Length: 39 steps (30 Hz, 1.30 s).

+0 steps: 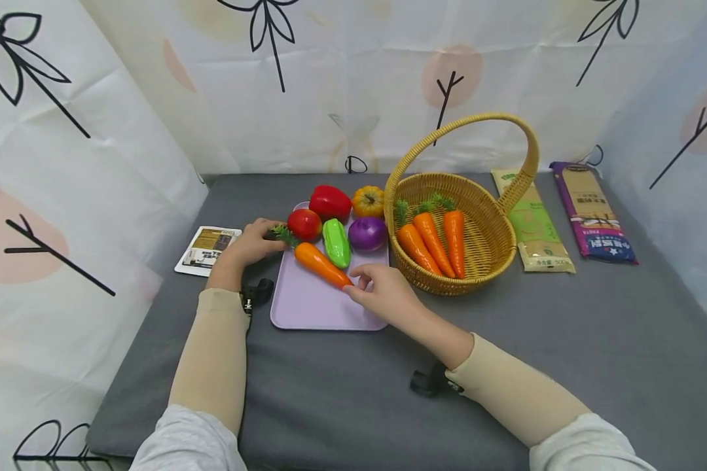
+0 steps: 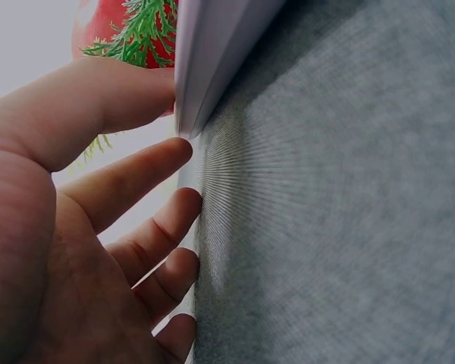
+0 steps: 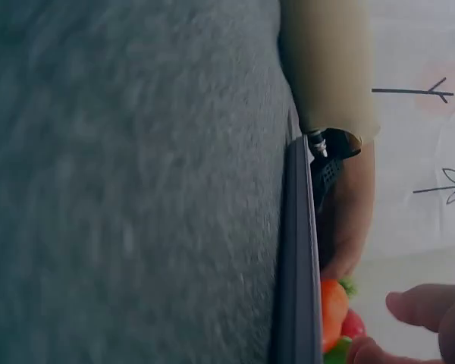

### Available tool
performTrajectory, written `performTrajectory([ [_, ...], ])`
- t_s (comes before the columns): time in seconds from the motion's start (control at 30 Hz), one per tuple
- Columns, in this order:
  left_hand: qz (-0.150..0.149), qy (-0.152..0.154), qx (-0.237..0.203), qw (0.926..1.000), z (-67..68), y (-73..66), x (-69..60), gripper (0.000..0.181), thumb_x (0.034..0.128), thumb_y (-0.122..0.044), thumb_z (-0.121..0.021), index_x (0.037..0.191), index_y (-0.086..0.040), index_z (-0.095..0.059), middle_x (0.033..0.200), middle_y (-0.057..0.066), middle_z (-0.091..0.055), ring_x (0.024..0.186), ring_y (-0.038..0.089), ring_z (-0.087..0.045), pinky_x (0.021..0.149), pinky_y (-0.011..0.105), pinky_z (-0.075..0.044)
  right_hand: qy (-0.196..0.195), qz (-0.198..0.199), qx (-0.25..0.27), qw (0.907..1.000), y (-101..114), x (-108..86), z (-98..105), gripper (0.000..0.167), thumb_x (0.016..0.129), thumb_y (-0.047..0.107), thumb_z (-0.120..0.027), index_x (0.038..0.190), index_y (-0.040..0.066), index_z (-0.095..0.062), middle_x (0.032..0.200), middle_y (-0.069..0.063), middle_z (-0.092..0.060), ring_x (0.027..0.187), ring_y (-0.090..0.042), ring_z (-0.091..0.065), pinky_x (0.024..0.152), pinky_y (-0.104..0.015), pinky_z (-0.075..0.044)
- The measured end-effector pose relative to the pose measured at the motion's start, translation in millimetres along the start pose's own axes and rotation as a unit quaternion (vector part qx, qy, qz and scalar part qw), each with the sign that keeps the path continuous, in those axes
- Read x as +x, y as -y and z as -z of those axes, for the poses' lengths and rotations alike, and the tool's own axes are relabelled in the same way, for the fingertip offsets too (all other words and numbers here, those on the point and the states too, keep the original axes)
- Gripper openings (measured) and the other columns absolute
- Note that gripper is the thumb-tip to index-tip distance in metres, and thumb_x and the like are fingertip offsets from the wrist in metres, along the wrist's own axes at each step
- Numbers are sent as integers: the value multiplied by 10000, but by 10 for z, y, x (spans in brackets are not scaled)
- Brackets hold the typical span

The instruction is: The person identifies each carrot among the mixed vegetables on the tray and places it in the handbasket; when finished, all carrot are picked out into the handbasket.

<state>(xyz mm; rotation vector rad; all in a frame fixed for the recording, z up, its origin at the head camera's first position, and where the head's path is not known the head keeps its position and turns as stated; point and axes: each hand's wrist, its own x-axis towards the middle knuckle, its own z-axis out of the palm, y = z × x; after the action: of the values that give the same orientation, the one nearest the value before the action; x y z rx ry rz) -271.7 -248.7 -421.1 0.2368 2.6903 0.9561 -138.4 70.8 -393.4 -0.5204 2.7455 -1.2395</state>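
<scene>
A single orange carrot (image 1: 321, 265) with green leaves lies slantwise on the lilac tray (image 1: 330, 314). My right hand (image 1: 385, 294) is at the carrot's thin end, thumb and forefinger spread apart in the right wrist view. At the tray's left edge is my left hand (image 1: 253, 245), near the carrot leaves; its thumb touches the rim in the left wrist view, the other fingers loosely extended. Also on the tray are a tomato (image 1: 304, 224), a red bell pepper (image 1: 330, 202), a green pepper (image 1: 336, 243) and a purple onion (image 1: 368, 233).
A small yellow pumpkin (image 1: 368, 201) sits by the tray's back right corner. To the right stands a tall-handled wicker basket (image 1: 489, 261) with three carrots (image 1: 427, 239). Beyond it lie a green packet (image 1: 539, 235) and a purple packet (image 1: 595, 216). A white pouch (image 1: 208, 250) lies left.
</scene>
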Motion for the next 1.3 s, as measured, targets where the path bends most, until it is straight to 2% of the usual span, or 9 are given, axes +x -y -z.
performTrajectory([
  [0.23, -2, -16, 4, 10000, 13, 2, -11, 635, 962, -360, -669, 1515, -103, -492, 1544, 183, -373, 1387, 401, -274, 1129, 663, -290, 13, 12, -107, 9999, -172, 129, -146, 286, 903, 248, -793, 1108, 51, -764, 698, 27, -566, 622, -122, -492, 570, -251, -391],
  [0.37, 5, -14, -33, 10000, -20, 12, 17, 635, 959, -370, -673, 1516, -121, -496, 1537, 174, -382, 1383, 394, -281, 1129, 658, -296, -56, 217, -564, 9982, -243, 115, -208, 231, 906, 233, -788, 1064, 65, -783, 665, 49, -545, 615, -112, -481, 584, -268, -396],
  [0.47, 23, -37, -46, 10000, -29, 19, 23, 635, 954, -371, -679, 1515, -132, -501, 1528, 165, -393, 1380, 386, -287, 1128, 661, -297, -133, 339, -895, 9953, -254, 99, -240, 186, 916, 226, -766, 1020, 73, -790, 647, 56, -533, 613, -121, -478, 585, -285, -396],
  [0.6, -1, -40, -37, 10000, -20, 21, 14, 628, 954, -356, -678, 1512, -127, -504, 1527, 166, -395, 1384, 386, -286, 1131, 664, -293, -137, 273, -1009, 9944, -242, 92, -252, 137, 908, 205, -760, 961, 80, -779, 643, 53, -531, 610, -129, -480, 583, -289, -395],
  [0.9, -136, -55, 42, 9999, -14, 20, 17, 602, 955, -297, -642, 1514, -123, -500, 1532, 170, -390, 1392, 392, -275, 1140, 642, -297, 257, 139, -1047, 9941, -147, 7, -193, 116, 865, 193, -765, 892, 80, -761, 623, 67, -537, 597, -105, -477, 580, -265, -399],
  [1.03, -190, -85, 82, 9997, -8, 24, 17, 583, 967, -300, -634, 1507, -123, -508, 1534, 172, -390, 1390, 394, -277, 1144, 628, -296, 716, -109, -1471, 9865, -30, -87, -67, 125, 844, 210, -777, 819, 96, -734, 631, 56, -566, 601, -127, -500, 573, -278, -416],
  [1.17, -150, -100, 59, 9998, -14, 16, 12, 592, 973, -348, -646, 1506, -128, -514, 1530, 175, -399, 1388, 390, -283, 1141, 636, -296, 1195, -287, -2117, 9696, 61, -160, 36, 219, 855, 281, -811, 788, 105, -701, 652, 30, -574, 601, -160, -512, 577, -306, -443],
  [1.23, -143, -88, 58, 9998, -17, 16, 5, 596, 976, -355, -643, 1509, -124, -510, 1522, 178, -406, 1386, 390, -286, 1139, 638, -297, 1236, -94, -2329, 9646, 61, -160, 30, 279, 866, 346, -816, 859, 89, -708, 694, 18, -565, 623, -166, -507, 589, -309, -442],
  [1.3, -147, -90, 62, 9998, -20, 16, 1, 592, 978, -351, -642, 1508, -121, -511, 1514, 179, -412, 1382, 388, -288, 1139, 632, -300, 1125, 213, -2422, 9634, 29, -133, -7, 330, 885, 391, -800, 940, 75, -721, 735, 9, -550, 642, -167, -496, 597, -306, -432],
])
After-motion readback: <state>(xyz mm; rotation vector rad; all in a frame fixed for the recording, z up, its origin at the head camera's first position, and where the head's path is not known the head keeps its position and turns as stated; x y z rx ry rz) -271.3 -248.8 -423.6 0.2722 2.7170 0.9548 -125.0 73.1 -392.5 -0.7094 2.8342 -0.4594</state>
